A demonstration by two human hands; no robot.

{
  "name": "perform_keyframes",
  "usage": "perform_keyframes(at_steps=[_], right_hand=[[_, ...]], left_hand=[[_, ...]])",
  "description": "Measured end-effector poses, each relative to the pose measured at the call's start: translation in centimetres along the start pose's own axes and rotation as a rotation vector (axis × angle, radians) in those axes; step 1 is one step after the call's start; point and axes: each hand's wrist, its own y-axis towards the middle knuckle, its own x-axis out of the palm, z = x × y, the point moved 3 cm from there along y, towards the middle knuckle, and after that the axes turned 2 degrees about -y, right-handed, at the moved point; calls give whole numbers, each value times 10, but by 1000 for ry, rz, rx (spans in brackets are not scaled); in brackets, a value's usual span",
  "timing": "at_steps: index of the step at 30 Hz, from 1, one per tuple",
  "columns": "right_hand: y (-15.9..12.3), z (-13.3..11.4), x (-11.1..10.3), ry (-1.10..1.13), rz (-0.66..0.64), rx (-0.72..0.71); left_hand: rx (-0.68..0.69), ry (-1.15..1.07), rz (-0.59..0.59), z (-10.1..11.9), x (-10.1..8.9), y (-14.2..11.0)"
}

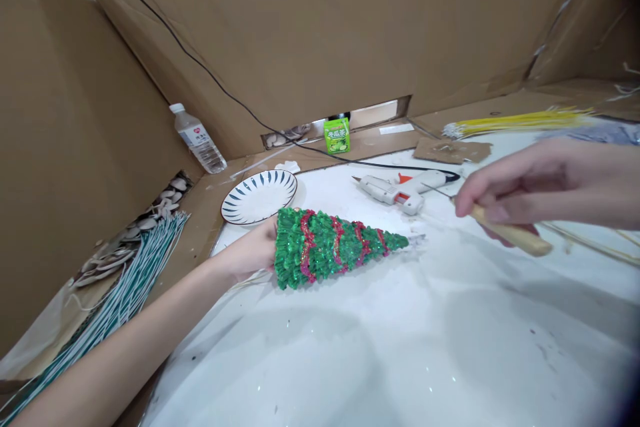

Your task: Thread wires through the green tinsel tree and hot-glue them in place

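Note:
A small green tinsel Christmas tree (325,250) with red garland bands lies on its side in the air above the white table, its tip pointing right. My left hand (257,247) grips it at the base, the fingers partly hidden behind the tinsel. At the tip is a pale, silvery piece, too blurred to make out. On the right, my right hand (525,190) is closed around an awl (515,232) with a wooden handle and a thin metal shaft pointing left. The awl and the tree are apart.
Behind the tree lie a white glue gun (395,192) with a black cable and a striped plate (260,197). A water bottle (199,140) leans at the cardboard wall (300,33). A green packet (337,135), yellow stems (510,124) and green-white stems (135,287) lie around the edges.

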Motion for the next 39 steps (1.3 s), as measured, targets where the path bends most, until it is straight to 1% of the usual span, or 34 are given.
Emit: perform_keyframes(at_steps=[1, 2, 4, 6, 8, 10, 11, 15, 19, 23, 30, 34, 37, 39], right_hand=[[2, -9, -1, 58, 45, -47], [4, -18, -2, 115, 91, -49], [10, -38, 2, 177, 103, -44], [19, -60, 6, 157, 189, -87], [28, -84, 9, 91, 327, -192], [37, -104, 14, 32, 423, -241], [42, -112, 17, 23, 433, -250], [61, -137, 31, 144, 454, -385], [76, -145, 42, 162, 452, -497], [85, -142, 47, 176, 408, -509], [87, -143, 52, 164, 357, -605], [88, -143, 52, 132, 349, -618], [89, -143, 53, 81, 354, -659], [89, -143, 53, 51, 363, -684]], left_hand=[[10, -1, -12, 1, 1, 0], [23, -5, -28, 1, 2, 0], [32, -9, -41, 1, 2, 0], [14, 6, -7, 0, 0, 0], [-16, 38, 44, -1, -2, 1], [-40, 59, 62, -3, -4, 0], [-47, 64, 59, -3, -5, 0], [-24, 101, 37, -4, -7, -1], [-9, 131, 10, -4, -7, -1], [1, 105, 30, -3, -6, 2], [31, 57, -8, -4, -5, 4], [57, 60, -16, -3, -4, 4], [102, 69, -18, 0, -3, 5], [106, 80, -20, 0, -3, 5]])
